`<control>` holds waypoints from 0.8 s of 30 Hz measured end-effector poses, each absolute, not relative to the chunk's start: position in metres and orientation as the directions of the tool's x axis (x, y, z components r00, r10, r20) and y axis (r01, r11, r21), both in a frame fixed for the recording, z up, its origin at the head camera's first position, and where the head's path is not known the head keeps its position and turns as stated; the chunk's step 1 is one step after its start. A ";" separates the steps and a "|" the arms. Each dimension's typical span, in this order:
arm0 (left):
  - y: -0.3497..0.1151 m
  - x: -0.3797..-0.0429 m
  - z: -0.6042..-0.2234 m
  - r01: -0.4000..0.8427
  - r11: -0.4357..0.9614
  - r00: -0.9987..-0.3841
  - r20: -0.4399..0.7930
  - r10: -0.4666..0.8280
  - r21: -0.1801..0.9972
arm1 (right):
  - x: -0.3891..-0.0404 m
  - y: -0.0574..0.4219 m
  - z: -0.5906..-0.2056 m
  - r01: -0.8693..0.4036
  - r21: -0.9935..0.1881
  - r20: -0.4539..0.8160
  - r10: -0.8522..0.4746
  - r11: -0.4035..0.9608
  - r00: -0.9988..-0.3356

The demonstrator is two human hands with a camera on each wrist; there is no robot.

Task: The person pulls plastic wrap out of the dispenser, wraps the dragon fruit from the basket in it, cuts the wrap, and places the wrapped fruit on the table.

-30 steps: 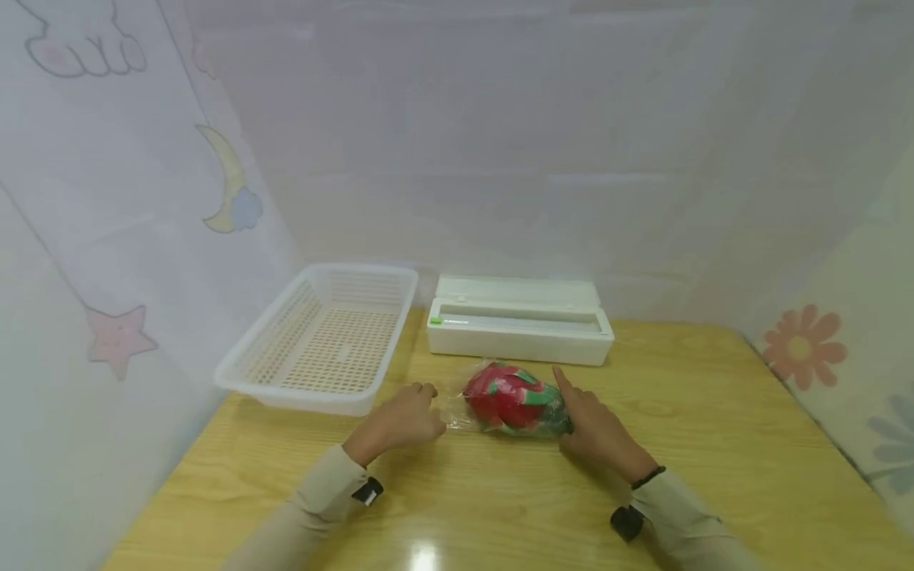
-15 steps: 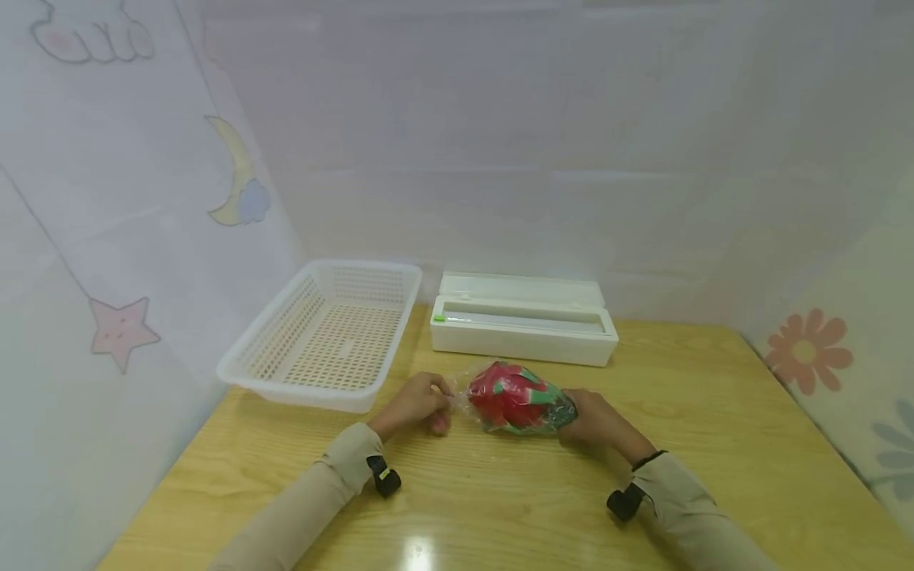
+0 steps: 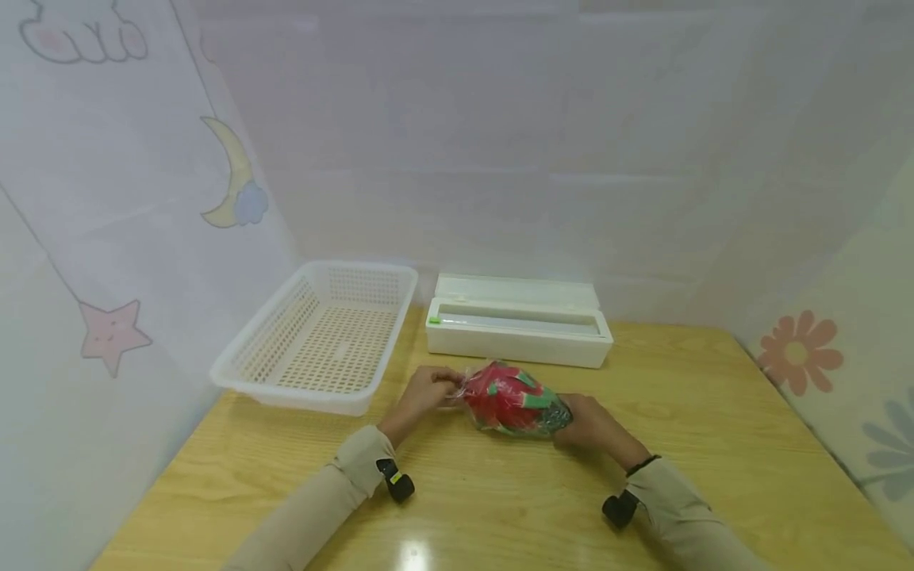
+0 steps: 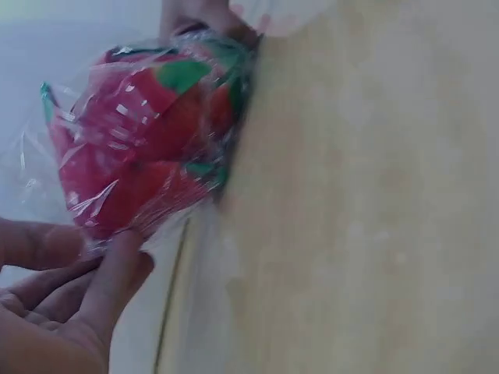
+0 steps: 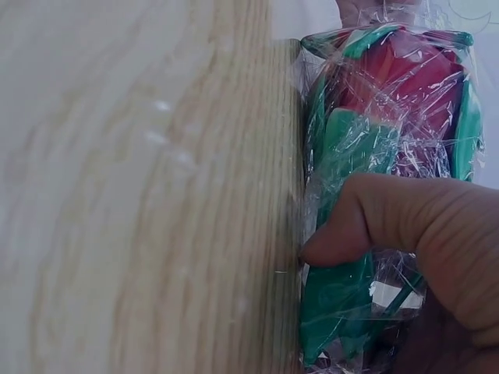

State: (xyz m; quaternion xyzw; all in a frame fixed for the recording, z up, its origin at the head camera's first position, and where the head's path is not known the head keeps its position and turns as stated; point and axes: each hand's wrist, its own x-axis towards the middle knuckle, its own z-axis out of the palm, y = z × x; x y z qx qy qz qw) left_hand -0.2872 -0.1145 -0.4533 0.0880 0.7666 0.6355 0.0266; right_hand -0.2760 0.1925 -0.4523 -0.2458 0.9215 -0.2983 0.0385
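A red dragon fruit (image 3: 508, 403) with green scales lies on its side on the wooden table, covered in clear cling film (image 4: 33, 178). At its left end, my left hand (image 3: 423, 398) pinches the gathered film between thumb and fingers. My right hand (image 3: 591, 427) grips the green end on the right. In the right wrist view the thumb (image 5: 343, 230) lies across the green scales over the film; the other fingers of that hand are mostly hidden.
Behind the fruit stands a white cling film dispenser box (image 3: 517, 342) with its lid raised and a green slider at its left. A white plastic basket (image 3: 228, 371) sits at the back left. Printed fabric walls (image 3: 500, 159) border the table (image 3: 485, 507).
My left hand has moved right and forward, from loose film beside the fruit to pinching it close against the end. The right hand's thumb has come down and its fingers now wrap the green end.
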 end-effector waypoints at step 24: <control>-0.101 -0.266 -0.447 0.275 0.165 -0.959 0.257 0.122 0.947 | -0.274 0.190 -0.454 -0.426 -0.565 0.080 -0.467 0.706 -0.880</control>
